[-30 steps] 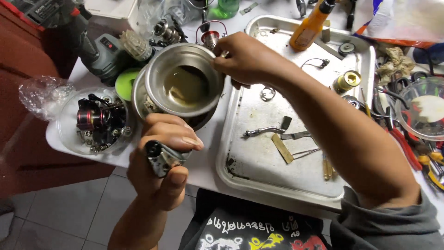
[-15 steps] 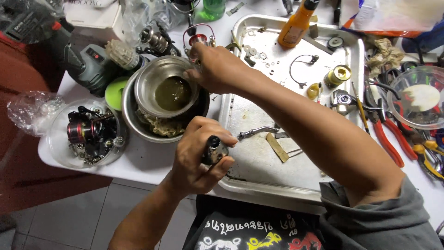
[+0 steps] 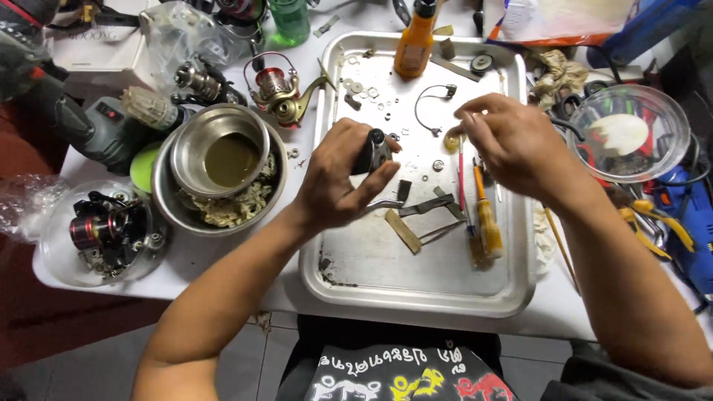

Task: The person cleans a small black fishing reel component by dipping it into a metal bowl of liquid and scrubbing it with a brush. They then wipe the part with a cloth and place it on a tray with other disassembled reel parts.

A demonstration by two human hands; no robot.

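The left hand (image 3: 338, 182) is curled around a small dark reel part (image 3: 373, 151), thumb and fingers clamped on it, above the middle of the metal tray (image 3: 416, 293). The right hand (image 3: 512, 141) hovers near the tray's right edge, fingertips pinched on a small yellowish ring (image 3: 451, 139). The tray is dull steel with rounded corners and sits at the front edge of a white table (image 3: 223, 260). On it lie washers, a bent wire (image 3: 431, 100), flat metal strips and a yellow-handled brush (image 3: 486, 219); an orange bottle (image 3: 414, 41) stands at its far edge. Left of the tray, a steel bowl (image 3: 219, 152) of murky liquid nests inside a bigger bowl.
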